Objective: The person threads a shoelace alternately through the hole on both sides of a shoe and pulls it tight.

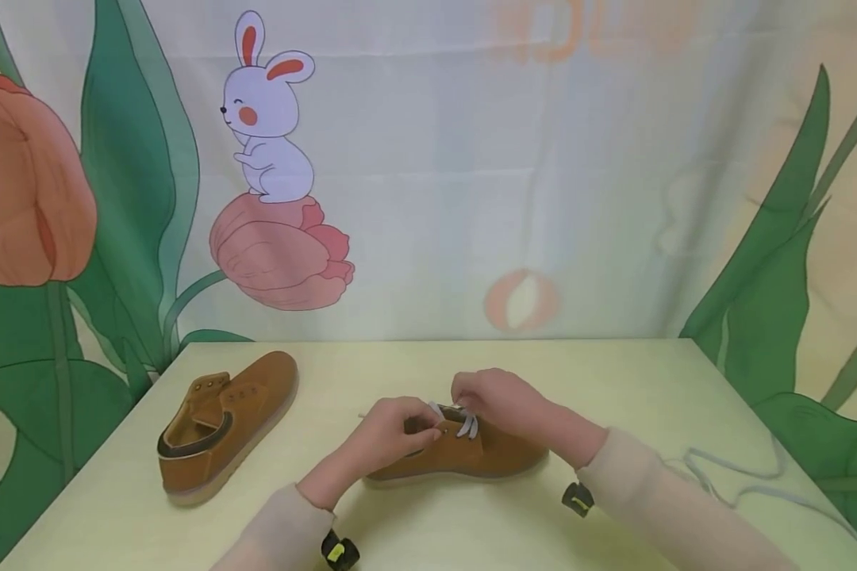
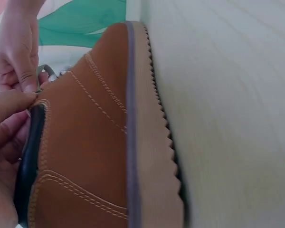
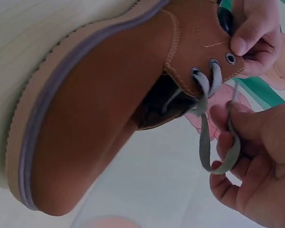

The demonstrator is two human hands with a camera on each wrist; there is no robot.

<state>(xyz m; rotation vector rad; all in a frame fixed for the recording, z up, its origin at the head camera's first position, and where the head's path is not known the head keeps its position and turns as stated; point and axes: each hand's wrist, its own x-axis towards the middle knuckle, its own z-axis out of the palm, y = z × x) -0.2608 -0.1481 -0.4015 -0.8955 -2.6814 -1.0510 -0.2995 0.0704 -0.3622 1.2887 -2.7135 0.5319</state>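
A brown shoe (image 1: 471,461) with a pale sole stands on the table, toe to the right, between both hands. My left hand (image 1: 386,432) pinches the edge of its eyelet flap, the thumb beside the top eyelet (image 3: 231,58) in the right wrist view. A grey shoelace (image 3: 205,142) passes through the two eyelets below that one. My right hand (image 3: 263,156) pinches this lace near its end, and the lace hangs in a loop between fingers and shoe. From the left wrist view, the shoe's side (image 2: 85,133) fills the middle, and much of the lacing is hidden.
Another brown shoe (image 1: 257,404), with no lace in its eyelets, rests at the table's left. A loose grey lace (image 1: 750,474) lies at the right edge, partly behind the right sleeve. A printed cloth (image 1: 428,174) with a rabbit and tulips hangs behind the table.
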